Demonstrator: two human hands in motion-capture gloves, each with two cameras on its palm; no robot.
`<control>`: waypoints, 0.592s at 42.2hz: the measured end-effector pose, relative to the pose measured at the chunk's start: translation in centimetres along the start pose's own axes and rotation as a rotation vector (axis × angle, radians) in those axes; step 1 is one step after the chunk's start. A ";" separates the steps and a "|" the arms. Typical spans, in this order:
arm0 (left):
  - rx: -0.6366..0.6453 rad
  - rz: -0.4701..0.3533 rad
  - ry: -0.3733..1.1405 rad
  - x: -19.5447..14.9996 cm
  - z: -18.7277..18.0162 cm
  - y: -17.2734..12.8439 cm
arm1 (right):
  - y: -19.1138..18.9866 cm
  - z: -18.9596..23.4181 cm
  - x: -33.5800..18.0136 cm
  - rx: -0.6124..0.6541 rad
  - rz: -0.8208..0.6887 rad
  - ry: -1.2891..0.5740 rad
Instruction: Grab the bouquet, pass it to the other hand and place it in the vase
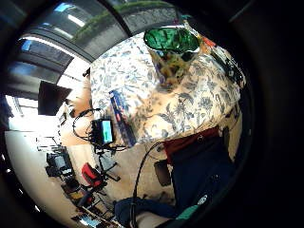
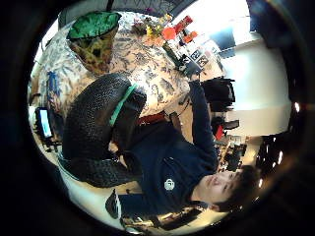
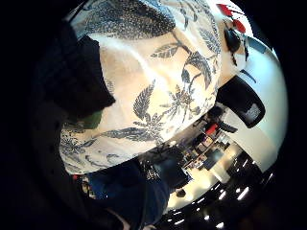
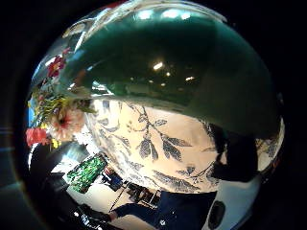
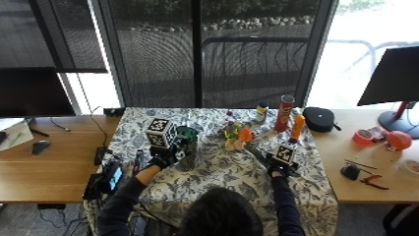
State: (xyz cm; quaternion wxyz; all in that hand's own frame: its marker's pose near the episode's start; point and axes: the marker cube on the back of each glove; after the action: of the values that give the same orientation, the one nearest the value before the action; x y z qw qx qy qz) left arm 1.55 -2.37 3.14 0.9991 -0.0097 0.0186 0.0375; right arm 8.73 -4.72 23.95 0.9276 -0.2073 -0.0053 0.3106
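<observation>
outside view: bouquet (image 5: 237,135) lies on the floral tablecloth (image 5: 216,172), stems running toward the right hand (image 5: 280,169), the nearer one, fingers hidden, cannot tell. left hand (image 5: 161,158) sits by the green vase (image 5: 186,140), thumb curled, holding nothing.

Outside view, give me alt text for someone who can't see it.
A person sits at a table with a floral cloth, left hand beside a green vase, right hand on the bouquet's green wrap.
</observation>
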 end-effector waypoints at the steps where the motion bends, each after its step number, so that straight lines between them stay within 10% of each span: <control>1: 0.001 -0.001 0.000 -0.1 0.1 -0.1 | -0.2 0.0 -0.2 0.024 0.007 0.001; 10: -0.004 -0.005 -0.003 -0.3 0.3 -0.3 | -0.7 -0.9 0.0 0.125 0.140 -0.059; 25: -0.025 0.014 0.049 0.3 0.1 -1.6 | -0.1 -3.3 -1.3 0.296 -0.059 -0.442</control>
State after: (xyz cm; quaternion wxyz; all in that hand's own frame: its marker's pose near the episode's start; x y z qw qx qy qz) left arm 2.01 -3.89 3.27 0.9978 -0.0228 0.0428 0.0444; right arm 8.14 -6.80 21.15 0.9328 0.0037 -0.1683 0.3185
